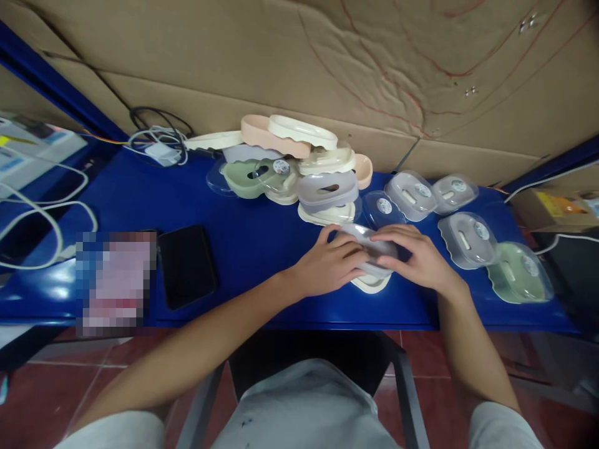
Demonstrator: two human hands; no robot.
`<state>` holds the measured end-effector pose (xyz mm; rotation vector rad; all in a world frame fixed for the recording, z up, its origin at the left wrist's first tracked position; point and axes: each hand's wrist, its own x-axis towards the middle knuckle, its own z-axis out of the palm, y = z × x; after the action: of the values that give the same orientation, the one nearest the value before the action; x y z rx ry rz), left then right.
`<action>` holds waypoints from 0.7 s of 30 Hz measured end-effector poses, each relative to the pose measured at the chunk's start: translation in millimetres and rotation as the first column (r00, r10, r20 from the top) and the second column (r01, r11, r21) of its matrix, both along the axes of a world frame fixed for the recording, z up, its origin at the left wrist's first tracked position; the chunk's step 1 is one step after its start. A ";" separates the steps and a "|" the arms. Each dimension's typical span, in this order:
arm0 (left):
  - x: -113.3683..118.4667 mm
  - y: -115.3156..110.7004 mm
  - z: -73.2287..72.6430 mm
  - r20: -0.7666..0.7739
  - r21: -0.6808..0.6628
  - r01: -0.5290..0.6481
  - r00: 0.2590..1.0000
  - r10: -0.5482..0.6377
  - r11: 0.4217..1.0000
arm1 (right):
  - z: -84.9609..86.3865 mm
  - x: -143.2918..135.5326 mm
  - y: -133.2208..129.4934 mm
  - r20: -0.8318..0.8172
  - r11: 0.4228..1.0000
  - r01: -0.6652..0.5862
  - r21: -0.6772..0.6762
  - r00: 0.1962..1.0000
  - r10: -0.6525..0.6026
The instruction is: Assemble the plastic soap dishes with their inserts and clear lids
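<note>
My left hand [330,259] is closed on the left side of a grey oval soap dish [374,245] at the table's front middle. My right hand [416,252] grips the dish's right side with the thumb and fingers. A cream wavy-edged piece [373,284] shows beneath the dish; how the two fit together is hidden by my hands. Just behind lies a pile of loose parts, with a grey tray with a slot [327,189], a green tray [246,181] and a peach shell [276,137]. A clear lid with a round label [381,209] rests close behind my right hand.
Several lidded soap dishes, among them a grey one [468,240] and a green one [519,274], stand at the right. A black tablet-like slab [187,267] and a pixelated object [119,280] lie left. Cables [159,146] coil at the back. Cardboard [281,56] walls the rear.
</note>
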<state>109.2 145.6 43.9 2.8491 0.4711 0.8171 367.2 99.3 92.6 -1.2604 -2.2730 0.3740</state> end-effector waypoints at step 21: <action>-1.9 -10.1 5.9 -0.114 -0.019 0.161 0.980 -0.162 0.987 | -8.9 -12.5 69.1 -0.063 0.787 0.533 0.310 0.838 -0.542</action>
<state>107.3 135.5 49.8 2.8895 0.2518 0.6224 354.7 168.5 83.7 -1.6590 -1.7805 -0.2157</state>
